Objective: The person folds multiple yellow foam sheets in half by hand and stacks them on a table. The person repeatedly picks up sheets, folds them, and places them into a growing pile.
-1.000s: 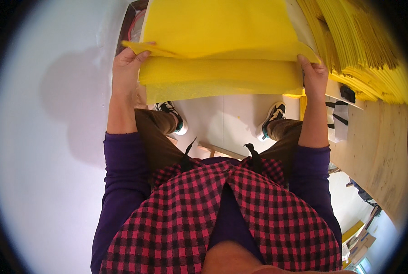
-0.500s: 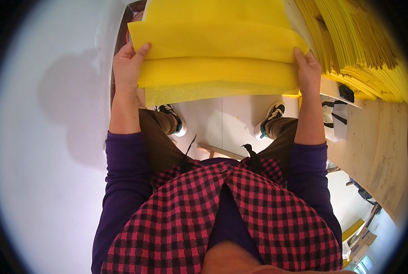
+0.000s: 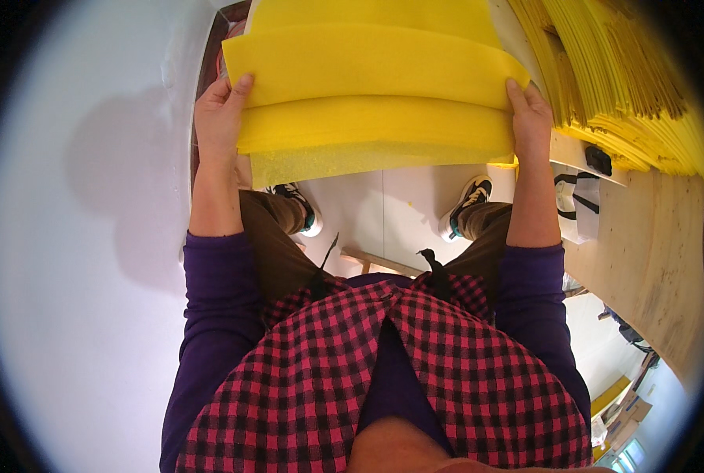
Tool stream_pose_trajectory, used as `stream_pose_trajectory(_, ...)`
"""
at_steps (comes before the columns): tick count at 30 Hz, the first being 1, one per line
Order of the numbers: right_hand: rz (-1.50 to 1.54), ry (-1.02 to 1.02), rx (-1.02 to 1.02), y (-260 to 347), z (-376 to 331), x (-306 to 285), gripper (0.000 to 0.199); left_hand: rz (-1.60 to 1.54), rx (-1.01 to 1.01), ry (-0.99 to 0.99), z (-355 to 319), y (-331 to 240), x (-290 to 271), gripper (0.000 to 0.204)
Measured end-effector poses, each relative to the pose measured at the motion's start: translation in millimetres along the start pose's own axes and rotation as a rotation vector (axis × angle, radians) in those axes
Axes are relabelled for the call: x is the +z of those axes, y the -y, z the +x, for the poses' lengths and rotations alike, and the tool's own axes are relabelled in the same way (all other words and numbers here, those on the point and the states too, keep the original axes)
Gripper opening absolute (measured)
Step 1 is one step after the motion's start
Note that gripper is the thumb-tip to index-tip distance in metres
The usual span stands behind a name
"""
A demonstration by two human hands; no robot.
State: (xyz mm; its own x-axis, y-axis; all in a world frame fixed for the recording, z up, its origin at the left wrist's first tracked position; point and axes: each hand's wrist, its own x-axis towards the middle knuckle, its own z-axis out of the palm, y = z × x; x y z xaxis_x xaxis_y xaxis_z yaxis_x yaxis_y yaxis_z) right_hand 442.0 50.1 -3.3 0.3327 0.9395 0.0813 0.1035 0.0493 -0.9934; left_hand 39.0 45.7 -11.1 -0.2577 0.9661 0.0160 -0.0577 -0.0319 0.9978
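Note:
A yellow fabric sheet [image 3: 375, 67] is stretched between my two hands, its upper part turned over in a wide band. My left hand [image 3: 222, 114] pinches the band's left end, thumb on top. At the right end my right hand [image 3: 531, 118] grips it the same way, the thumb lying over the edge and the other fingers mostly hidden. Below the band more yellow layers lie, and a thinner, see-through strip hangs at the near edge over my knees. Further yellow fabric [image 3: 367, 12] reaches away beyond the band.
Tall stacks of folded yellow fabric [image 3: 604, 63] stand at the far right on a wooden table [image 3: 643, 244]. A small black object [image 3: 598, 161] lies by them, with a white bag [image 3: 580, 205] below. A white wall [image 3: 92, 236] runs along my left.
The folded band's upper edge has risen slightly away from me, and the band looks a little wider. Both hands keep their grip at nearly the same places.

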Motion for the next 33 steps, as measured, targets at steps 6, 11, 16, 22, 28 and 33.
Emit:
stream_pose_trajectory(6, -0.177, -0.008, -0.031, 2.0, 0.3, 0.3, 0.023, 0.147, -0.044, 0.027, 1.2, 2.7, -8.3, 0.024)
stream_pose_trajectory(11, -0.217, 0.006, -0.028, -1.3, 2.7, -0.1, 0.023, 0.150, -0.076, 0.035, 2.3, 6.2, -6.8, 0.024)
stream_pose_trajectory(16, -0.117, -0.011, -0.042, -6.2, 5.3, 0.4, 0.029, 0.422, -0.041, -0.018, 3.3, 3.3, -7.5, 0.026)
stream_pose_trajectory(22, -0.445, -0.049, -0.139, -6.4, 5.0, -5.8, 0.038, 0.514, -0.003, -0.058, 2.9, 7.4, -9.2, 0.028)
stream_pose_trajectory(28, -0.524, -0.068, -0.157, -6.3, 4.5, -5.9, 0.042, 0.474, 0.033, -0.054, 6.3, 16.6, -12.9, 0.028)
stream_pose_trajectory(33, -0.533, -0.072, -0.164, -8.3, 2.9, -6.3, 0.044, 0.449, 0.025, -0.022, 5.9, 15.0, -10.5, 0.026)
